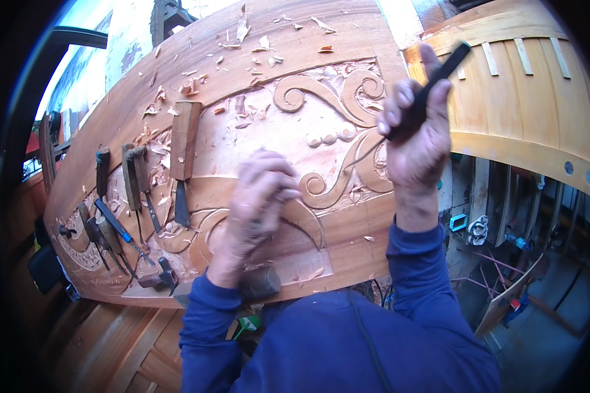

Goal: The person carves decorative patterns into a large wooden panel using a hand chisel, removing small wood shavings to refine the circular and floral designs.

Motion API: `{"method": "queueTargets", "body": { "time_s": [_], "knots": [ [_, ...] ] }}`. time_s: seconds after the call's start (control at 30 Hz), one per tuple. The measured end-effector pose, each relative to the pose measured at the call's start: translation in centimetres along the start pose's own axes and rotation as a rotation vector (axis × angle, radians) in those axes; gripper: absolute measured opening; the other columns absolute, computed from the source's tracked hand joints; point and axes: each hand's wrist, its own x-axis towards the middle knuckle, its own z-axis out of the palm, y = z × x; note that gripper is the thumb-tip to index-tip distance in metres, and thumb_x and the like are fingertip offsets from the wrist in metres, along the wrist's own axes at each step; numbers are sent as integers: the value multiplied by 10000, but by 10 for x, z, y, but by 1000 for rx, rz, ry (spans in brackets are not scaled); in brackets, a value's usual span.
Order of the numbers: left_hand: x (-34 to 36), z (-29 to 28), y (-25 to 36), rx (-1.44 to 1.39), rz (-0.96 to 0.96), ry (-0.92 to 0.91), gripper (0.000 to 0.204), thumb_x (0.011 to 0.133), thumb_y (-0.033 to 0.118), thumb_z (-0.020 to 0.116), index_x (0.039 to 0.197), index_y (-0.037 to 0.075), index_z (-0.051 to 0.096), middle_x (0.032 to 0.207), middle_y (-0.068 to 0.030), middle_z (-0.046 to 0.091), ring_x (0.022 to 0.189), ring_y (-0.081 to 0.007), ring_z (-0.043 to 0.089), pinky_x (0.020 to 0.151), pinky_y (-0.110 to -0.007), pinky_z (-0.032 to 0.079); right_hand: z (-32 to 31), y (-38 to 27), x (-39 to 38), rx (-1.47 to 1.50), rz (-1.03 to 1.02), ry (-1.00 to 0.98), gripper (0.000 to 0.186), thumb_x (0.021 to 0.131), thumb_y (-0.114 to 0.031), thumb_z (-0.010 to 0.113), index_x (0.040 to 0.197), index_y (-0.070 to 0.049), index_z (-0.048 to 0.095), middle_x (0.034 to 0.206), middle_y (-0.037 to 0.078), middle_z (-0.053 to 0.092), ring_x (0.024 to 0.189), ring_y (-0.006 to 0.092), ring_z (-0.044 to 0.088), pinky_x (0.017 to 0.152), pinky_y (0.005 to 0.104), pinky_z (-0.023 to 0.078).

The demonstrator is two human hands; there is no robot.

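- At 9 o'clock from mid-view, at least three slim dark-handled tools (108, 236) lie bunched on the carved panel (357, 229); overlap hides their exact number.
- Just inward of them, one blue-handled tool (113, 221) lies aslant.
- Toward 10 o'clock, one short dark handle (102, 171) stands out beside two wooden-handled tools (131, 177), which lie close together.
- At 8 o'clock, one hammer (165, 276) rests near the panel's lower edge.
- At 10 o'clock, nearer the middle, one broad chisel (186, 141) lies with its thick wooden handle toward 12 and its flat blade toward 6.
- The panel itself fills the middle; its sunken ground (255, 137) holds loose wood shavings (191, 86), too many to count, with more strewn along the upper border.
- At 7 o'clock, one dark cylindrical piece (261, 283) lies by the left wrist.
- Just off centre at 9, the left hand (261, 196) is loosely curled over the panel; whether it holds or touches anything cannot be told.
- At least three spiral scrolls (292, 98) show between the hands, which are well apart.
- At 2 o'clock, the right hand (418, 134) is closed around one black-handled tool (439, 71), its thin shaft pointing toward 8.
- Farther out, four pale strips (490, 59) lie on a yellowish wooden panel (524, 124).
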Motion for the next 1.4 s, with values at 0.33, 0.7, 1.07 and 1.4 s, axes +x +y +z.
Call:
{"method": "queueTargets", "body": {
  "time_s": [0.33,0.7,1.07,1.4],
  "knots": [
    [-20,-2,-21,296,-74,142,654,905,180,791,1497,43,552,1450,-216,587,1380,-412,531,1166,-490,422,13,3,-84,91,-242,-220,752,1016,-779,377,906,-44,486,666,43,395,508,131,323,425,274,273],
    [-21,-2,-22,229,-44,277,578,907,243,783,1434,81,609,1352,-175,633,1276,-375,592,1146,-481,443,13,1,-82,-141,-176,-682,786,927,-828,507,920,-42,491,662,53,447,565,165,410,518,327,357],
    [-27,4,-27,292,-10,330,554,921,255,767,1429,93,618,1336,-180,651,1276,-352,602,1123,-455,465,11,10,-99,-165,-125,-834,838,930,-860,443,927,-23,501,700,77,470,583,183,424,548,337,369],
    [-31,11,-29,378,-26,355,567,949,298,732,1457,93,586,1366,-184,647,1283,-361,610,1135,-449,474,16,11,-97,-196,-88,-807,799,954,-803,492,970,-5,506,743,76,470,619,166,421,576,322,376]
  ]
}}
